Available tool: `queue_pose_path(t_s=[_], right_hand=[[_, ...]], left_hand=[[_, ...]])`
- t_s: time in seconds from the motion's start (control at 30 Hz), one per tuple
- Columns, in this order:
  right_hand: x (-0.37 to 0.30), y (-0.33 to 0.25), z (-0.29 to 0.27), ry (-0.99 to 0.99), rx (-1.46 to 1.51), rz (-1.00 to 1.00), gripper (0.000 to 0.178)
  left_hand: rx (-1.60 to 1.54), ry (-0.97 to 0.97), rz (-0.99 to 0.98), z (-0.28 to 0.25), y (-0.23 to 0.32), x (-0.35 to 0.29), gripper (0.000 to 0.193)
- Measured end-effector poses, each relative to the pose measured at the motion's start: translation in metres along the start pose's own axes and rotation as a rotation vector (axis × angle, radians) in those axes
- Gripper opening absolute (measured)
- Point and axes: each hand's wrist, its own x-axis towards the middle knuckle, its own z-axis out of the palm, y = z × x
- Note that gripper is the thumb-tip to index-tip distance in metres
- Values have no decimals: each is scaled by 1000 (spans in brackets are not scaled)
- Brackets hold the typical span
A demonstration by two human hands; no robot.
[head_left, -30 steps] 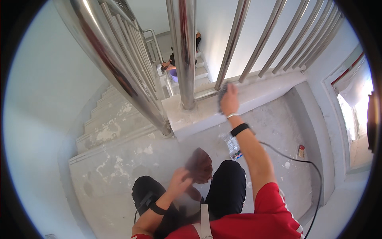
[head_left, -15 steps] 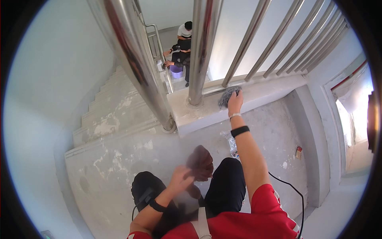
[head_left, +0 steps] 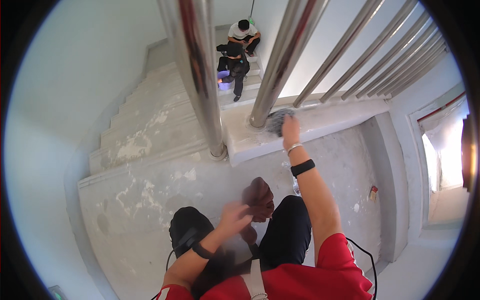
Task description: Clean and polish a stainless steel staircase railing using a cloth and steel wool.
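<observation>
My right hand (head_left: 290, 131) is closed on a grey, fuzzy scouring pad (head_left: 276, 122) and presses it to the top of the white ledge (head_left: 320, 119). The pad sits beside the foot of a thick steel post (head_left: 272, 82); the hand is slightly smeared by motion. Between my knees, my left hand (head_left: 234, 219) has its fingers closed at the edge of a crumpled brown cloth (head_left: 260, 197), which bunches out past the fingertips.
Thin steel bars (head_left: 340, 55) rise from the ledge. A thicker post (head_left: 200, 90) stands at the stair edge, with worn steps (head_left: 145, 122) going down at left. Two people are on the stairs below, near a purple bucket (head_left: 224, 86). A small red packet (head_left: 373, 193) lies on the floor.
My right hand and the scouring pad have shifted left along the ledge, close to the thick post's foot. The view has turned, showing more of the people below. My left hand keeps the cloth.
</observation>
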Motion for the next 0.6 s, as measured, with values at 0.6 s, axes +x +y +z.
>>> queue_pose_path(t_s=[0.6], right_hand=[[-81,-59,26,-378,-1206,-1067,43]], left_hand=[[83,93,-2,16,-20,-1,30]])
